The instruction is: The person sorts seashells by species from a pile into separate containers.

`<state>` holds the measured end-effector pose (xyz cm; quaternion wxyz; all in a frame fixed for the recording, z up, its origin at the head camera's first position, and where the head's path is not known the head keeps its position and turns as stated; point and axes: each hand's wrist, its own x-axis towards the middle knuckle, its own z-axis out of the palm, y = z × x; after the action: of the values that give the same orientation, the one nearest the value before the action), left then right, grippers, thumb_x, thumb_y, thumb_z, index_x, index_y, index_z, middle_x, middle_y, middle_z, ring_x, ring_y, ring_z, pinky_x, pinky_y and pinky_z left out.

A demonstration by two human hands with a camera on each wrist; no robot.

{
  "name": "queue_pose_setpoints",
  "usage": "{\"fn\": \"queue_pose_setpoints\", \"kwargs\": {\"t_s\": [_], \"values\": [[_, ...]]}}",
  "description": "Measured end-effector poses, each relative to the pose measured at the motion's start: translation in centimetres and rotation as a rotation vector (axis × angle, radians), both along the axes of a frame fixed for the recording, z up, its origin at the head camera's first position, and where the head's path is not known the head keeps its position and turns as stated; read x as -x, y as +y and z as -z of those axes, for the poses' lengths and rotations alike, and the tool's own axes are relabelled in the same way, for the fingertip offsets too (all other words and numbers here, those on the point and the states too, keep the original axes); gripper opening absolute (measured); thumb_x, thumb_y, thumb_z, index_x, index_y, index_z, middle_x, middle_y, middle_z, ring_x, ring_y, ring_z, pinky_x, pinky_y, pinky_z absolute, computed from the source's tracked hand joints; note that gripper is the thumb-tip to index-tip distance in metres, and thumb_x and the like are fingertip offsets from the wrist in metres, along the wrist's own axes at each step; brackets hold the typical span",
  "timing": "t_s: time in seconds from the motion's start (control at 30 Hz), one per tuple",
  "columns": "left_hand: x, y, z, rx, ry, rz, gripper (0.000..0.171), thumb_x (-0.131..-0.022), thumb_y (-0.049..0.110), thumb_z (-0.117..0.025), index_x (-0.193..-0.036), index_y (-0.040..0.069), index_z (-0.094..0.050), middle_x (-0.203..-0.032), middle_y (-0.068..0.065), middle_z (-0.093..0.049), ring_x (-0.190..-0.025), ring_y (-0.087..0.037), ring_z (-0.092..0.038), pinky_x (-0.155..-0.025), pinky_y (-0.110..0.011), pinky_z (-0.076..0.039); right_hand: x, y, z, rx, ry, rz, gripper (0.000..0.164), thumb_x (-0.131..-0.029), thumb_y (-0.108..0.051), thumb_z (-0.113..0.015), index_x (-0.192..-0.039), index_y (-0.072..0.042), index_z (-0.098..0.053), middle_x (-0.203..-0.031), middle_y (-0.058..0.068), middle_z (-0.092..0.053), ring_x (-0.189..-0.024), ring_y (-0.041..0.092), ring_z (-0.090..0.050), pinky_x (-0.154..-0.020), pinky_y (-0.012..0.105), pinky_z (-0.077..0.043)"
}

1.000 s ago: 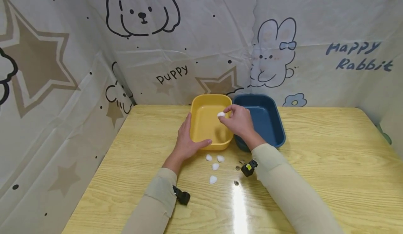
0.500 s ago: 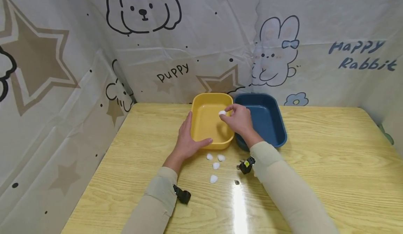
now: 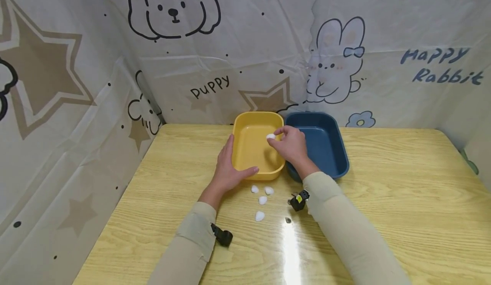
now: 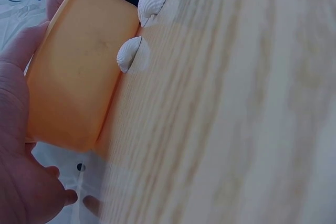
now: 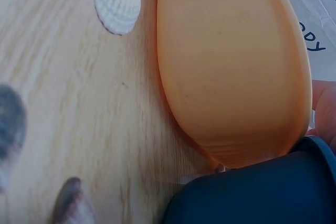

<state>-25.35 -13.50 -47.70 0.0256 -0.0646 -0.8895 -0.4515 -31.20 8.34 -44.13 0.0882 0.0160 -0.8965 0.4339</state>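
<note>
Between thumb and index finger, my right hand (image 3: pixel 291 144) pinches a white seashell (image 3: pixel 270 136) above the right part of a yellow plastic bin (image 3: pixel 251 144). My left hand (image 3: pixel 228 170) rests against that bin's near left corner, fingers straight along its left side and thumb lying on the front rim. Several white seashells (image 3: pixel 262 200) lie on the table in front of the bin; in the left wrist view a ribbed shell (image 4: pixel 128 54) sits close to its wall. Small dark shells (image 3: pixel 288 220) lie farther right, partly hidden by the right wrist camera in the head view.
A dark blue bin (image 3: pixel 322 146) stands right beside the yellow one, under the right wrist. Both are near the back edge of the wooden table (image 3: pixel 402 182). A printed cloth (image 3: pixel 215 59) hangs behind and at the left. A camera (image 3: pixel 222 236) is strapped to the left wrist.
Both hands keep nearly the same place at the yellow bin, with the white seashell still pinched in the right hand. The head view has shifted slightly.
</note>
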Motion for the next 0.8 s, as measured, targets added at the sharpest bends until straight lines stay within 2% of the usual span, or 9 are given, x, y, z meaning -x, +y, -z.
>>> {"fn": "queue_pose_setpoints", "kwargs": {"t_s": [0.23, 0.57, 0.8], "values": [[0.0, 0.1, -0.2, 0.0, 0.021, 0.004, 0.125, -0.073, 0.055, -0.085, -0.162, 0.028, -0.001, -0.165, 0.001, -0.012, -0.148, -0.023, -0.01, -0.116, -0.048, -0.017, 0.1, 0.2, -0.1, -0.012, -0.001, -0.014, 0.037, -0.083, -0.031, -0.081, -0.107, -0.004, -0.071, -0.074, 0.007, -0.056, -0.067, 0.023, -0.052, -0.057, 0.032, -0.044], [-0.2, 0.2, -0.1, 0.012, 0.006, -0.012, 0.125, -0.072, 0.056, -0.085, -0.161, 0.032, 0.001, -0.165, 0.003, -0.011, -0.148, -0.022, -0.011, -0.116, -0.049, -0.018, -0.2, 0.2, -0.4, 0.0, -0.004, -0.025, 0.038, -0.084, -0.03, -0.081, -0.108, -0.003, -0.071, -0.074, 0.007, -0.054, -0.066, 0.022, -0.052, -0.056, 0.031, -0.044], [-0.3, 0.2, -0.2, -0.01, 0.003, -0.006, 0.126, -0.072, 0.056, -0.085, -0.161, 0.032, 0.001, -0.165, 0.003, -0.01, -0.148, -0.024, -0.01, -0.115, -0.051, -0.017, -1.1, 0.1, -1.3, 0.011, 0.029, -0.035, 0.039, -0.083, -0.031, -0.081, -0.109, -0.003, -0.072, -0.071, 0.006, -0.052, -0.062, 0.022, -0.05, -0.054, 0.031, -0.042]]}}
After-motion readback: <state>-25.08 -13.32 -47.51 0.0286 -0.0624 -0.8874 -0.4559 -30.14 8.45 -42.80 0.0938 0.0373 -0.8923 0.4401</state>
